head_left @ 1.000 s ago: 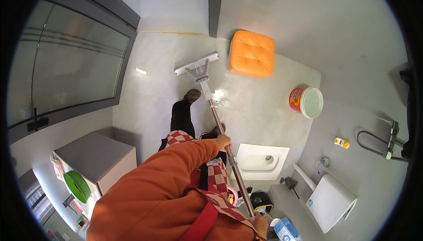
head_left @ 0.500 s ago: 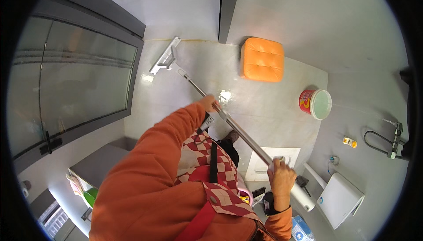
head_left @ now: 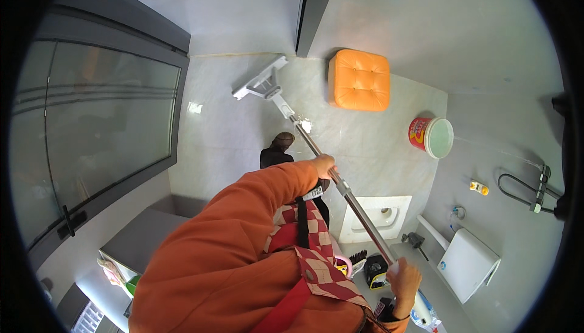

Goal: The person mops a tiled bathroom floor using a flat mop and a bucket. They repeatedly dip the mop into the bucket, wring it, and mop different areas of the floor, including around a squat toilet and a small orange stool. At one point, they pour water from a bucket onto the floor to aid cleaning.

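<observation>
A long floor squeegee (head_left: 360,211) runs slantwise in front of me, from far left to near right. Its pale grey head (head_left: 266,83), a flat bar with a triangular bracket, is over the tiled floor near the far wall; whether the bar touches the tiles I cannot tell. My left hand (head_left: 324,166) is wrapped round the metal pole about midway. Close to the pole's near end, my right hand (head_left: 404,281) grips it too. Both sleeves are orange. A dark shoe (head_left: 283,141) shows on the floor to the left of the pole.
An orange tufted stool (head_left: 360,81) stands right of the squeegee head. Further right is a red-and-white bucket (head_left: 439,138) by the wall. A squat toilet (head_left: 353,223) is set in the floor near the pole, with a white cistern (head_left: 469,265) beside it. A glass-panelled door (head_left: 112,101) fills the left.
The squeegee head has swung right and come nearer, and has turned. Both hands have shifted right and my right hand nearer, still on the pole. A shoe has come into view.
</observation>
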The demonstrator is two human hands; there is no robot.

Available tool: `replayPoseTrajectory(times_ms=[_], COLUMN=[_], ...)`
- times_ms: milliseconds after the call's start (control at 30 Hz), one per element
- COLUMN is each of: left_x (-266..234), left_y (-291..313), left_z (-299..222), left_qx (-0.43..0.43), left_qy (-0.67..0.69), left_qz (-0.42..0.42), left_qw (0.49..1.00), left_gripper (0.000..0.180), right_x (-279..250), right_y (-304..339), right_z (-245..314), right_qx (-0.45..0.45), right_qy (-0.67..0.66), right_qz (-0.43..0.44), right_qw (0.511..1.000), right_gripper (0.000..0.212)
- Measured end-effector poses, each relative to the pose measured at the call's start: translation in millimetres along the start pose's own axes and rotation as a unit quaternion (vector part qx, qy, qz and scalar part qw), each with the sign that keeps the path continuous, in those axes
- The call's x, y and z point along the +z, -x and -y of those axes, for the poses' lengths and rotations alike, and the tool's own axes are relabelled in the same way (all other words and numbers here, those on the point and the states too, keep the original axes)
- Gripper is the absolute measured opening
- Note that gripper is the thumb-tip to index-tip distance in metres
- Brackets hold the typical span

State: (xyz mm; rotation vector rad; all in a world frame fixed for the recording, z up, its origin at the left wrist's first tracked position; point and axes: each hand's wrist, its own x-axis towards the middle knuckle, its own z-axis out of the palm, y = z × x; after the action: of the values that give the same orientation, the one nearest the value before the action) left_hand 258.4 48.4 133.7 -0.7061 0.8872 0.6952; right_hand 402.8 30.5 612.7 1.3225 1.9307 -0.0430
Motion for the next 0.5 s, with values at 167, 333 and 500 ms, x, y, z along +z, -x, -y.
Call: replayPoseTrajectory(times_ms=[167, 333, 500], left_x=[39, 43, 23], left_y=[60, 78, 70], left_z=[55, 86, 68], left_qx=[-0.05, -0.143, -0.163], left_qy=[0.067, 0.079, 0.019], left_qz=[-0.005, -0.007, -0.012], left_qw=[0.997, 0.987, 0.986], left_gripper=[0.018, 0.013, 0.005], right_x=[0, 1, 22], right_y=[60, 104, 116], right_z=[-17, -27, 5], right_qx=[0.073, 0.123, 0.157], right_qy=[-0.032, -0.044, -0.072], right_qz=[0.053, 0.042, 0.049], right_qw=[0.995, 0.991, 0.984], right_gripper=[0.028, 0.031, 0.033])
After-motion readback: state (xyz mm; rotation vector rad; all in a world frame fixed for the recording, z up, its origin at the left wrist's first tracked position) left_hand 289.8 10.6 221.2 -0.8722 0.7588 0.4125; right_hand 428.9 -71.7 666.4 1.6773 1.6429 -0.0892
